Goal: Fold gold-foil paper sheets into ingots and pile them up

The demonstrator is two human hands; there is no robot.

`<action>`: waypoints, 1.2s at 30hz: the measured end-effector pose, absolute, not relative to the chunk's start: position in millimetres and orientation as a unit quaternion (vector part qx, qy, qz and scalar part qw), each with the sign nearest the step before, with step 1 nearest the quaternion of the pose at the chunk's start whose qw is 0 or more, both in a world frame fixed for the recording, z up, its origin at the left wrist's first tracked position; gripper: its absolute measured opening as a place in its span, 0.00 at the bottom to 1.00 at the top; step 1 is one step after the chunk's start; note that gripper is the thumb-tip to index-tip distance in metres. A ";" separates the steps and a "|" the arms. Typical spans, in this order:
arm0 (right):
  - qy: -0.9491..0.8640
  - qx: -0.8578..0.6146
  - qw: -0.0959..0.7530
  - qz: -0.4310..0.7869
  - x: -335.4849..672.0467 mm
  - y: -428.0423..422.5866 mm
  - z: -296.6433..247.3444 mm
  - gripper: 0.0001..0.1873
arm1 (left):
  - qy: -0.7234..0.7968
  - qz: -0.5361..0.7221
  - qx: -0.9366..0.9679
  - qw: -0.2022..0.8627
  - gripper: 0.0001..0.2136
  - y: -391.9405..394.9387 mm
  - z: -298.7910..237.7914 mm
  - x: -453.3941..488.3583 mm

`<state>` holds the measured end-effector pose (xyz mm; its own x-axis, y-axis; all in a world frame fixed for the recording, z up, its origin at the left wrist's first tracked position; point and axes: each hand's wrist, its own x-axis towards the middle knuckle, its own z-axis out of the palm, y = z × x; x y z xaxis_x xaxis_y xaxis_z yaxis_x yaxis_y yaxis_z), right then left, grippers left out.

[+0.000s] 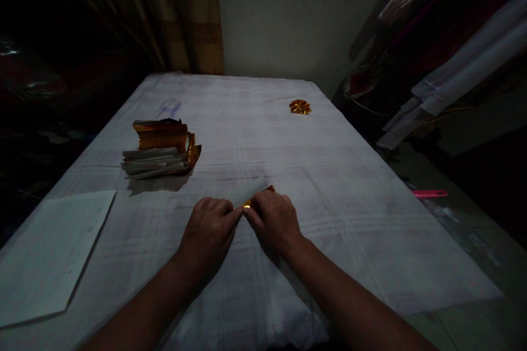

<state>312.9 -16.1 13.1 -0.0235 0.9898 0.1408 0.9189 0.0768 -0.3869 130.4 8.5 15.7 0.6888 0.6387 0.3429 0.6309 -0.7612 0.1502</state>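
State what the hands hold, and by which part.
The left hand and right hand pinch a white, gold-backed paper strip at its near end, low against the table.

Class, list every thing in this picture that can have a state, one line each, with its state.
Left hand: pinching the foil paper.
Right hand: pinching it too.
Foil paper: partly folded, white side up.
Foil stack: piled, top sheets curled.
Gold foil piece: folded up, lying alone.
White sheet: flat, unfolded.

Cloth-covered table: foil-paper stack, white sheet, gold rosette, folded strip.
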 end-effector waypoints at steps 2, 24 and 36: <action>-0.707 -0.673 0.188 0.107 313.3 -14.6 15.0 0.10 | 0.344 0.189 0.920 0.012 0.11 8.8 16.4 130.2; -0.808 -0.556 0.195 -0.009 340.4 -44.5 1.8 0.17 | 0.326 0.212 0.921 -0.011 0.13 9.3 19.5 129.8; -0.834 -0.515 0.185 0.066 336.6 -46.1 9.3 0.23 | 0.323 0.205 0.924 -0.017 0.14 4.1 20.7 134.0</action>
<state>336.6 -46.1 9.3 -0.4002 0.8840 0.2415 0.8353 0.4603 -0.3006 134.0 4.1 20.7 0.7073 0.5892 0.3906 0.6033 -0.7911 0.1009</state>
